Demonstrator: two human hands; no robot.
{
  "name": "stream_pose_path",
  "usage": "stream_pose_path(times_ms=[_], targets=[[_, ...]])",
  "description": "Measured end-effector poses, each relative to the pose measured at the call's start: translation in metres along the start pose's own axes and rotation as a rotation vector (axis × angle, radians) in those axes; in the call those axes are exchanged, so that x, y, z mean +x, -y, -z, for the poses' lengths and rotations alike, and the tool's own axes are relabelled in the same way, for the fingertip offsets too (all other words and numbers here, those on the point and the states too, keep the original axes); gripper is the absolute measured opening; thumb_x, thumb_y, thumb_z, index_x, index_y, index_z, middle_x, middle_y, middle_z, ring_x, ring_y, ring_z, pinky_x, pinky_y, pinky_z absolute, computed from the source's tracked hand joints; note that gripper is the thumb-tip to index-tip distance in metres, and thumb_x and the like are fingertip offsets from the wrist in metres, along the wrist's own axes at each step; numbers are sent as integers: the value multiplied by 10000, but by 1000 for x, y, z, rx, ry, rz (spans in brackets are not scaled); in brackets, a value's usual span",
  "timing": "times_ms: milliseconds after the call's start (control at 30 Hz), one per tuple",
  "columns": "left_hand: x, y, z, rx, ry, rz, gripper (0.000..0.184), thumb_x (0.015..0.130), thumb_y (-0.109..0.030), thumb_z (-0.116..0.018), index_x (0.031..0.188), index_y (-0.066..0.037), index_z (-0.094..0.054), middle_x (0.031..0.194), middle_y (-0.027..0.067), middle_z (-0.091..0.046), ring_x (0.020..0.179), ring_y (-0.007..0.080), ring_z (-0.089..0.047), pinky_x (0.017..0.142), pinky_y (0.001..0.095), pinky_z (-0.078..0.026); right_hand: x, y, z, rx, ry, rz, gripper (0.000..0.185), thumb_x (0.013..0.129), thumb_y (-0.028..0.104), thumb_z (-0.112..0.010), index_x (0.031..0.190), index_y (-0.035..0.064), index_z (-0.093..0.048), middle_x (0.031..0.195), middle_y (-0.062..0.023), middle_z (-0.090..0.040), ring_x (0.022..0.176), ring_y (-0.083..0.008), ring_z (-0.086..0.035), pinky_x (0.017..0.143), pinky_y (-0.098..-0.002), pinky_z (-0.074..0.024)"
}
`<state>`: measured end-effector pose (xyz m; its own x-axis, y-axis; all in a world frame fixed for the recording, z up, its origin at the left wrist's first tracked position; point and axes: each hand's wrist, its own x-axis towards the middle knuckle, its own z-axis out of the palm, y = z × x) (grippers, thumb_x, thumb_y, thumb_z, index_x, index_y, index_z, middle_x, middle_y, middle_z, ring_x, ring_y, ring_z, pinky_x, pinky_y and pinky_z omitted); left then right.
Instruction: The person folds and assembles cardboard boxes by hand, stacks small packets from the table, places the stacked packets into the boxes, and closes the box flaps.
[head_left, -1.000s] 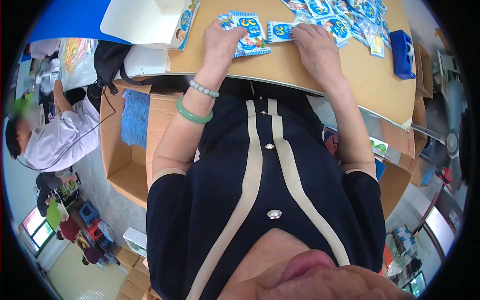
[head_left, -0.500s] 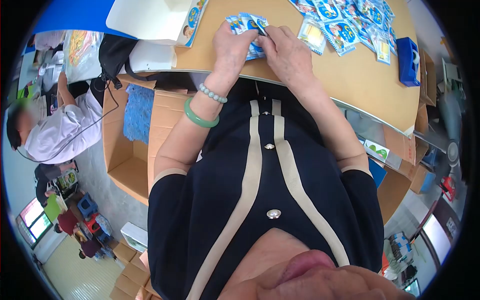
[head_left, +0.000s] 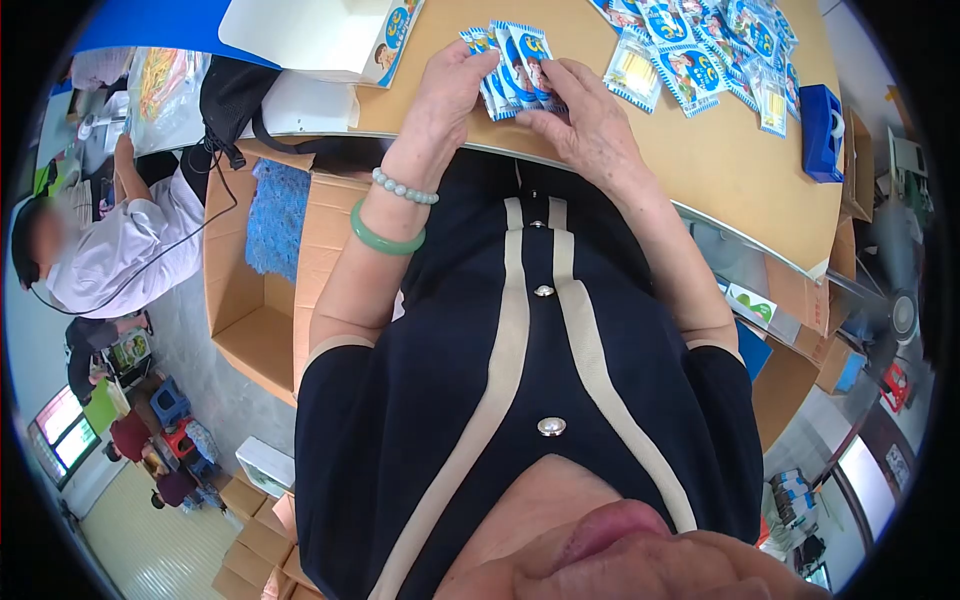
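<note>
A small fanned stack of blue-and-white packets (head_left: 512,75) is held over the table's near edge. My left hand (head_left: 445,95) grips its left side, the thumb lying across the front. At the right edge, the fingers and thumb of my right hand (head_left: 592,122) close around the same stack. A loose packet with a clear face and pale yellow sticks inside (head_left: 633,70) lies just right of my right hand. Beyond it spreads a heap of similar packets (head_left: 690,72). An open white box (head_left: 300,38) with a printed side stands to the left.
A blue tape dispenser (head_left: 822,135) stands at the table's right edge. Left of the table are a black bag (head_left: 235,105) and an open cardboard carton (head_left: 250,330) with blue material. A co-worker in a white shirt (head_left: 140,255) sits farther left.
My hands have moved apart slightly, and the packets between them now show more of their printed fronts. My right hand's fingers have shifted from the top of the stack to its right edge.
</note>
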<state>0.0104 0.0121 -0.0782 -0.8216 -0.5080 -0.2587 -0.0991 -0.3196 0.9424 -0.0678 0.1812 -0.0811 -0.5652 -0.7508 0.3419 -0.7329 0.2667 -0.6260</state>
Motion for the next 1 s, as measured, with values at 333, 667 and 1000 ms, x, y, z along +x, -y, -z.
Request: stream_pose_path(times_ms=[333, 667, 1000], targets=[[-2, -5, 1, 5, 21, 57, 236, 978, -76, -535, 1177, 39, -587, 1066, 112, -691, 920, 175, -696, 843, 315, -571, -1, -5, 3, 130, 60, -49, 465, 888, 206, -712, 1280, 5, -563, 1250, -160, -592, 1073, -308, -632, 894, -349, -529], [-1, -13, -9, -105, 79, 106, 223, 933, -36, -595, 1145, 34, -595, 1025, 114, -705, 905, 189, -699, 761, 309, -568, -5, -7, -1, 90, -1, -5, 441, 902, 197, -694, 1276, 5, -564, 1249, -164, -595, 1080, -312, -625, 910, -365, -523], [25, 24, -25, 487, -222, -208, 353, 799, -162, -736, 1036, 55, -590, 953, 174, -715, 866, 231, -717, 741, 342, -561, -8, -22, 35, -110, -48, 19, 391, 861, 206, -706, 1181, 15, -591, 1154, -162, -616, 999, -330, -619, 856, -404, -526]])
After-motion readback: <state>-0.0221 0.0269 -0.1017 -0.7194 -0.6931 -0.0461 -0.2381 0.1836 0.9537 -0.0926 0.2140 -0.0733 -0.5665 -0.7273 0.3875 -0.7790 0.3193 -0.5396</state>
